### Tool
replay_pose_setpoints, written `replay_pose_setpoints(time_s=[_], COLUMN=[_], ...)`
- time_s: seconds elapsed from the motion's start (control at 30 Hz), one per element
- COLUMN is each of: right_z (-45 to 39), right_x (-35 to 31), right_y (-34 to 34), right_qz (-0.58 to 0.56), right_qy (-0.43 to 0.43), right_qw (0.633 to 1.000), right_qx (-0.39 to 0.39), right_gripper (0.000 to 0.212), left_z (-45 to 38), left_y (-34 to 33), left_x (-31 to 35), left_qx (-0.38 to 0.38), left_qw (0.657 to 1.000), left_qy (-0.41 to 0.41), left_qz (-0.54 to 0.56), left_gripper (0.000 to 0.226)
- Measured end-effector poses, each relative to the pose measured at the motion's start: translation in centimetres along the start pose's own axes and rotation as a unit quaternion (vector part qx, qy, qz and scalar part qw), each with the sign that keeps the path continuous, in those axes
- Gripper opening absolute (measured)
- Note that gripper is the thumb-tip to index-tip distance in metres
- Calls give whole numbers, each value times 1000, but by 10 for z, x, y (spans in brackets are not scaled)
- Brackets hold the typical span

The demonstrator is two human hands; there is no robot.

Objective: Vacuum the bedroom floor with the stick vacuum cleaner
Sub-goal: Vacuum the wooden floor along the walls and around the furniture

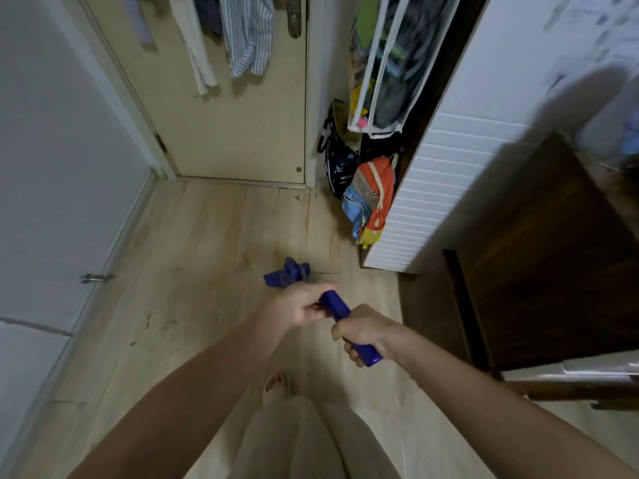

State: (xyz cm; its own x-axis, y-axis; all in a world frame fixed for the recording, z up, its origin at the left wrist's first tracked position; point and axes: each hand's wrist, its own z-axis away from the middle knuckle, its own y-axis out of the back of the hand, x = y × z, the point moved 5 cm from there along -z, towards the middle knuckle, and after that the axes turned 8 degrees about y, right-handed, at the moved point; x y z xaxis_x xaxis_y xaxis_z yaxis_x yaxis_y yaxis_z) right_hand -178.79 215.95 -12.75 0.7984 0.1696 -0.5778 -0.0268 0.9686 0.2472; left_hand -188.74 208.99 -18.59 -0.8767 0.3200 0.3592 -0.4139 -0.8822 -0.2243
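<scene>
While both hands grip the blue vacuum handle, left hand wraps it higher up & right hand lower near the end, w/ its head on the wood floor by the white cabinet, backpack just beyond.
</scene>
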Motion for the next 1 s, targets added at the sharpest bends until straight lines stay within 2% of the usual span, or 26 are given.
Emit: replay_pose_setpoints(time_s=[0.17,0.5,0.67,0.8,1.0], right_z=[39,14,-31,-70,-136], right_x=[24,73,51,18,-49], right_y=[23,25,44,61,73], right_qz=[44,25,33,49,71], right_qy=[-27,-2,18,24,33], right_qw=[999,1000,999,999,997], right_qx=[-4,2,9,6,14], right_gripper=[5,25,28,35,34], left_z=[15,0,-26,-52,-90], left_y=[-31,-48,-45,-37,-7], left_x=[-31,-59,-16,30,107], left_qx=[-18,4,17,27,13], left_qw=[1000,999,999,999,999], left_qy=[24,31,28,21,-6], left_qz=[2,28,29,7,47], left_gripper=[20,30,39,31,31])
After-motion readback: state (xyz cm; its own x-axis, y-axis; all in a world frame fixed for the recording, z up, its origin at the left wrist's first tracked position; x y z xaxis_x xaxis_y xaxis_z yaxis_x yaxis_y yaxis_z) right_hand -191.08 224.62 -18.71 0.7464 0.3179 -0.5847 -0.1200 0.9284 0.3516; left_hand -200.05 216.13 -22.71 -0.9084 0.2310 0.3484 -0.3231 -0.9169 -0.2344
